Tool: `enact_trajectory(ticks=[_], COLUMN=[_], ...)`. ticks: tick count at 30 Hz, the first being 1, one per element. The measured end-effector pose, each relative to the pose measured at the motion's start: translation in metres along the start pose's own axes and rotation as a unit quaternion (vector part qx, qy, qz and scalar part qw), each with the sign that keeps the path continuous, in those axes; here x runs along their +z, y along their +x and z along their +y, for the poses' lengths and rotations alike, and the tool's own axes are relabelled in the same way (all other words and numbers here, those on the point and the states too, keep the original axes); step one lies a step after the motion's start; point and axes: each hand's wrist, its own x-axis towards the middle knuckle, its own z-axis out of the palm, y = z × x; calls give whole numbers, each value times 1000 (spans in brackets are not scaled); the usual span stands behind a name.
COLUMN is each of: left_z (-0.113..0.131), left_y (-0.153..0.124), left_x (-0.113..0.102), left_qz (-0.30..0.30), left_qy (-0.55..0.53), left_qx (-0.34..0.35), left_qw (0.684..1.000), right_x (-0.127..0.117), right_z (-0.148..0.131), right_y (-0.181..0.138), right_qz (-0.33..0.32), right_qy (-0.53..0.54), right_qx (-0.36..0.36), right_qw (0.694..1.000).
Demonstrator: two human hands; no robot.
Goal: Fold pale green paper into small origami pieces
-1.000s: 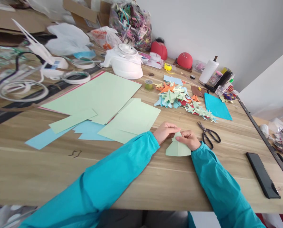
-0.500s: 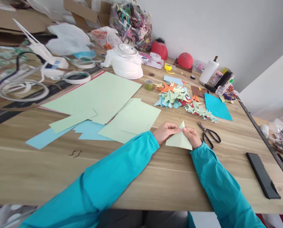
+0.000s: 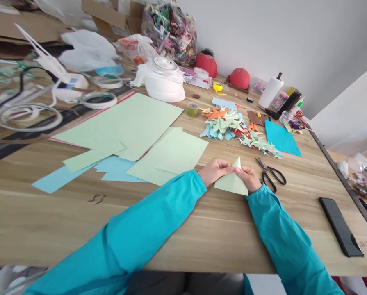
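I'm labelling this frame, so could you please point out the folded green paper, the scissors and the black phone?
Folded green paper point(image 3: 231, 184), head view, on its flat lower face.
Scissors point(image 3: 274, 177), head view, on the black handles.
Black phone point(image 3: 340, 225), head view, mid-screen.

Two hands point(image 3: 215, 170), one folded paper point(image 3: 232, 183), one scissors point(image 3: 271, 173), two red cushions point(image 3: 239, 78)

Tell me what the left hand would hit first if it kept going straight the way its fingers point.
The left hand points rightward at the folded green paper, already at its fingertips. Just beyond is the right hand, then probably the scissors; depth is hard to judge.
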Motion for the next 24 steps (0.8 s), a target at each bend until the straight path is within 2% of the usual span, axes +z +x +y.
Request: enact_trajectory(ticks=[4, 8, 12, 24], left_z=[3, 6, 6, 5], left_y=[-1, -3, -5, -4], left_x=[4, 4, 5, 2], left_qz=[20, 7, -25, -41], left_qy=[-57, -98, -91, -78], left_qx=[-17, -59, -77, -89], left_qw=[998, 993, 993, 992], right_x=[1, -1, -1, 0], right_z=[1, 4, 2, -1], right_y=[1, 1, 1, -1], right_qz=[16, 2, 5, -21], right_qy=[15, 3, -8, -43], right_qx=[-8, -3, 1, 28], right_qw=[1000, 1000, 1000, 998])
